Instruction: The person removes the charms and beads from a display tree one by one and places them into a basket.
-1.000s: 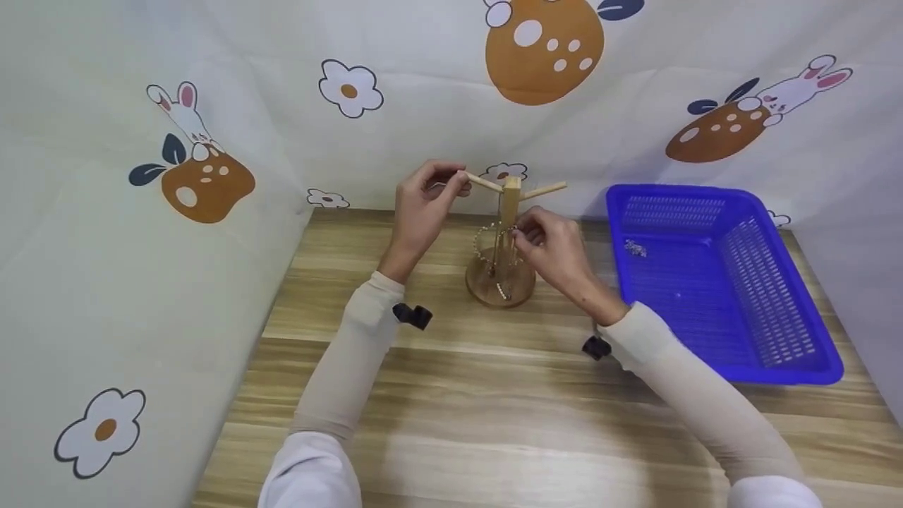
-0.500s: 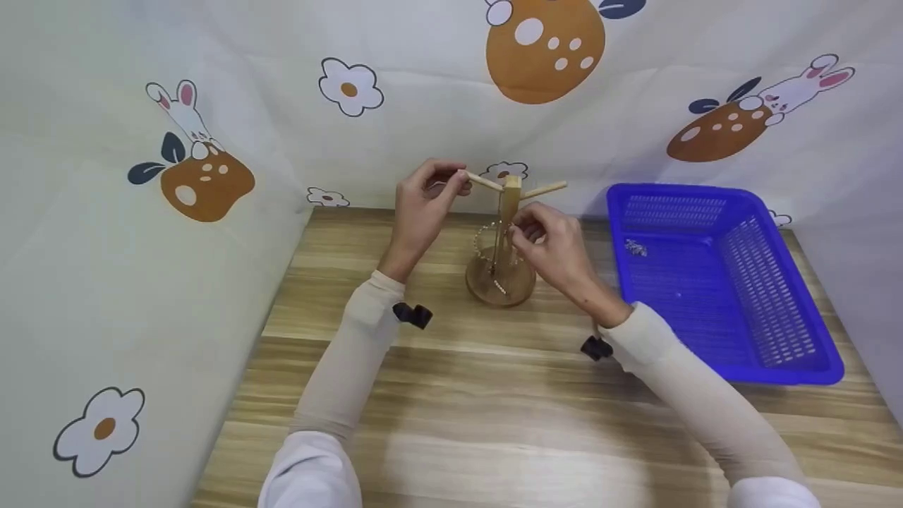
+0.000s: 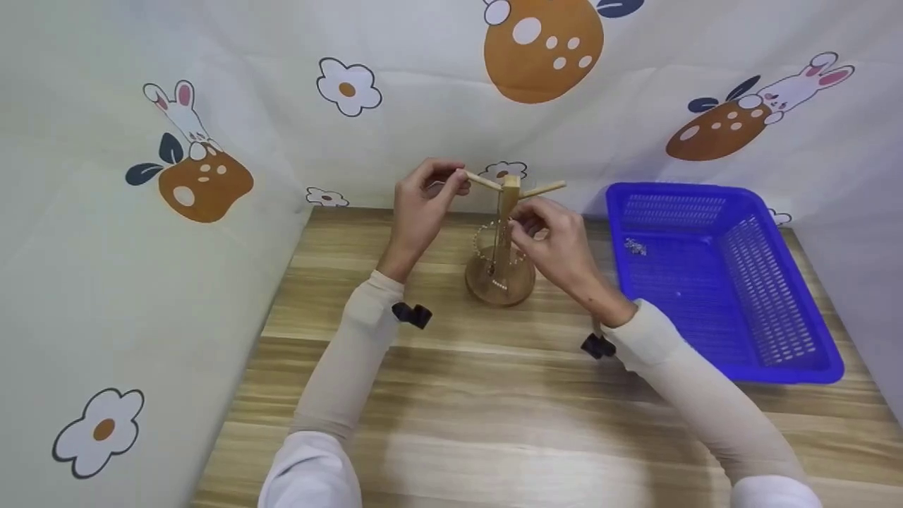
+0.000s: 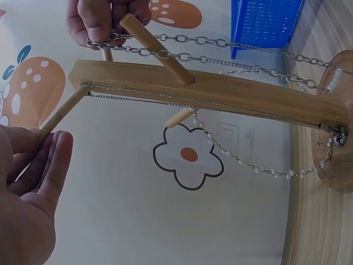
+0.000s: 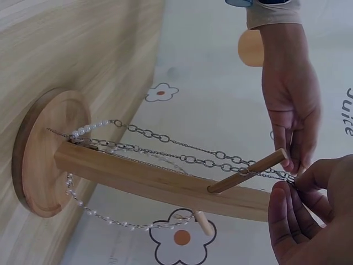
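Observation:
A wooden necklace stand with a round base stands between the hands. My left hand pinches the end of its upper left peg, over which a fine chain necklace hangs. My right hand pinches the top of a silver chain necklace. Its two strands run down to a row of white pearls by the base, and overlap a front peg close to the fingertips. A thin pearl necklace droops from a lower peg.
To the right is a blue plastic basket, with a small silvery bunch in its far left corner. A printed cloth backdrop rises right behind the stand and along both sides of the wooden table.
My right hand has shifted slightly up and left, nearer the post, with the chain. The pearl row by the base now hangs in a more level curve. My left hand stays on its peg.

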The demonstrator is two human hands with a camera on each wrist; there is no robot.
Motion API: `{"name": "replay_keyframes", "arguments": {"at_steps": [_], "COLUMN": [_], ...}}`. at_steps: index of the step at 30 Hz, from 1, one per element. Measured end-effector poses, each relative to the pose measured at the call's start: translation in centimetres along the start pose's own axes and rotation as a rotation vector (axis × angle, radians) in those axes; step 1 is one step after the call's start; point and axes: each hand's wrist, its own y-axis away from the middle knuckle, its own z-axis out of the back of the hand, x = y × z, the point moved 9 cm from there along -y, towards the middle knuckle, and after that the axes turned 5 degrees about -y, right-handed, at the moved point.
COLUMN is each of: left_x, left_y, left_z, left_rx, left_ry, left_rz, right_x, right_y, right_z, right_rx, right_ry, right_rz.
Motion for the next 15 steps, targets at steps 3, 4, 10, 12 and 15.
{"name": "replay_keyframes", "arguments": {"at_steps": [3, 4, 10, 12, 15], "left_x": [-0.1, -0.1, -0.1, -0.1, -0.1], "left_y": [0.0, 0.0, 0.0, 0.0, -0.1], "left_z": [0.0, 0.0, 0.1, 0.1, 0.1], "left_rx": [0.004, 0.005, 0.005, 0.004, 0.003], "left_ry": [0.0, 0.001, 0.001, 0.003, 0.006], "left_rz": [-0.015, -0.018, -0.015, -0.014, -0.015], "right_x": [0.4, 0.6, 1.3, 1.5, 1.9], "right_y": [0.0, -0.1, -0.1, -0.1, -0.1], "right_z": [0.2, 0.2, 0.3, 0.4, 0.5], "right_rx": [-0.004, -0.005, -0.003, -0.003, 0.0], "right_ry": [-0.005, -0.005, 0.003, 0.0, -0.006], "right_rz": [0.017, 0.023, 0.041, 0.043, 0.045]}}
